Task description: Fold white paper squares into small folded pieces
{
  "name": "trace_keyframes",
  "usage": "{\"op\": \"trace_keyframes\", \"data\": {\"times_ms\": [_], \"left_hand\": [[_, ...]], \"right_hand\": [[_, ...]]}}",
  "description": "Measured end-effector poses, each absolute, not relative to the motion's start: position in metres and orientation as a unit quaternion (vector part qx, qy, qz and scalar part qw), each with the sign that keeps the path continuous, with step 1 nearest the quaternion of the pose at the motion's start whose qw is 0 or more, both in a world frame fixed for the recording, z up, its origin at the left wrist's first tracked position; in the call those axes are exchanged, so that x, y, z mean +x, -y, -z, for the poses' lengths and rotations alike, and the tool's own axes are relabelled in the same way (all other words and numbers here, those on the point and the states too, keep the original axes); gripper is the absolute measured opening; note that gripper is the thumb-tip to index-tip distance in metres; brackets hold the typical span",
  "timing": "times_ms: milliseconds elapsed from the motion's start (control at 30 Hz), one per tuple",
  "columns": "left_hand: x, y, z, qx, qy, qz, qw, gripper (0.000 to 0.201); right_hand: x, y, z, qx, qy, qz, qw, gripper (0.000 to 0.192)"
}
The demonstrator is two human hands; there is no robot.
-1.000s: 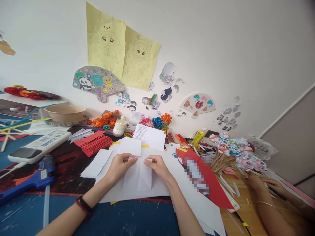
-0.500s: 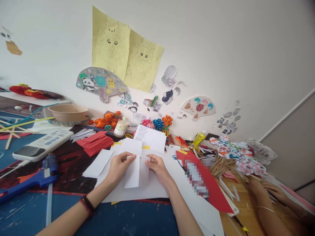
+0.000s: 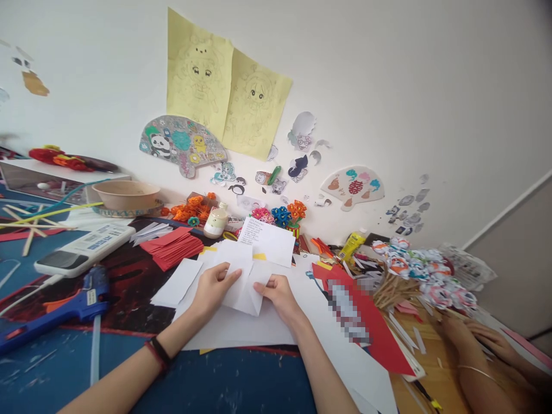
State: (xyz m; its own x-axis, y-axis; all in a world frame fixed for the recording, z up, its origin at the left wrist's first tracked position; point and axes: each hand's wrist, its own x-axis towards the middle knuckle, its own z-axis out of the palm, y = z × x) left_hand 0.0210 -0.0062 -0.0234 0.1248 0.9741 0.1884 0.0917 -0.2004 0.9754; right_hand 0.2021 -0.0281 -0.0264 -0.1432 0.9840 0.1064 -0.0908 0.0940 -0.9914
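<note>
A folded sheet of white paper (image 3: 245, 298) is held up between my two hands, with a crease running down it. My left hand (image 3: 214, 290) pinches its left side, thumb on top. On the right edge, my right hand (image 3: 279, 294) grips the paper between thumb and curled fingers. Beneath lies a larger white sheet (image 3: 241, 333). Just behind stands or leans a card with handwriting (image 3: 269, 241). To the left of my left hand are a stack of white paper pieces (image 3: 176, 282) and a pile of red paper slips (image 3: 171, 247).
A blue glue gun (image 3: 88, 302) and a white device (image 3: 84, 250) lie at left, near a beige bowl (image 3: 126, 195). A glue bottle (image 3: 215, 221) stands behind. Red paper (image 3: 371, 322) lies at right, beside paper flowers (image 3: 422, 270). Another person's hands (image 3: 470, 339) rest far right.
My right hand has closed on the paper's right edge, where its fingers were looser before. The folded paper has tilted and its lower end has swung right. The view has shifted slightly.
</note>
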Motion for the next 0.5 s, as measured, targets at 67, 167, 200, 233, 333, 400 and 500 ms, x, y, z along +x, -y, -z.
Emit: {"op": "trace_keyframes", "data": {"times_ms": [67, 167, 200, 233, 333, 400, 500], "left_hand": [[0.0213, 0.0064, 0.0233, 0.588, -0.454, -0.501, 0.444, 0.042], [0.0216, 0.0063, 0.0242, 0.572, -0.460, -0.521, 0.436, 0.039], [0.0216, 0.0063, 0.0246, 0.568, -0.459, -0.527, 0.434, 0.038], [0.0216, 0.0065, 0.0248, 0.567, -0.457, -0.533, 0.431, 0.038], [0.0218, 0.0071, 0.0238, 0.571, -0.446, -0.542, 0.425, 0.036], [0.0222, 0.0073, 0.0222, 0.584, -0.434, -0.542, 0.420, 0.036], [0.0233, 0.0066, 0.0216, 0.614, -0.418, -0.530, 0.409, 0.037]], "right_hand": [[0.2033, 0.0253, 0.0312, -0.430, 0.533, -0.519, 0.511, 0.042], [0.2061, 0.0218, 0.0347, -0.443, 0.527, -0.502, 0.523, 0.040], [0.2068, 0.0215, 0.0344, -0.442, 0.526, -0.500, 0.528, 0.039], [0.2071, 0.0217, 0.0337, -0.438, 0.525, -0.503, 0.530, 0.039], [0.2065, 0.0234, 0.0310, -0.418, 0.535, -0.533, 0.505, 0.040], [0.2057, 0.0241, 0.0307, -0.421, 0.550, -0.540, 0.478, 0.038], [0.2055, 0.0229, 0.0323, -0.439, 0.557, -0.509, 0.488, 0.032]]}}
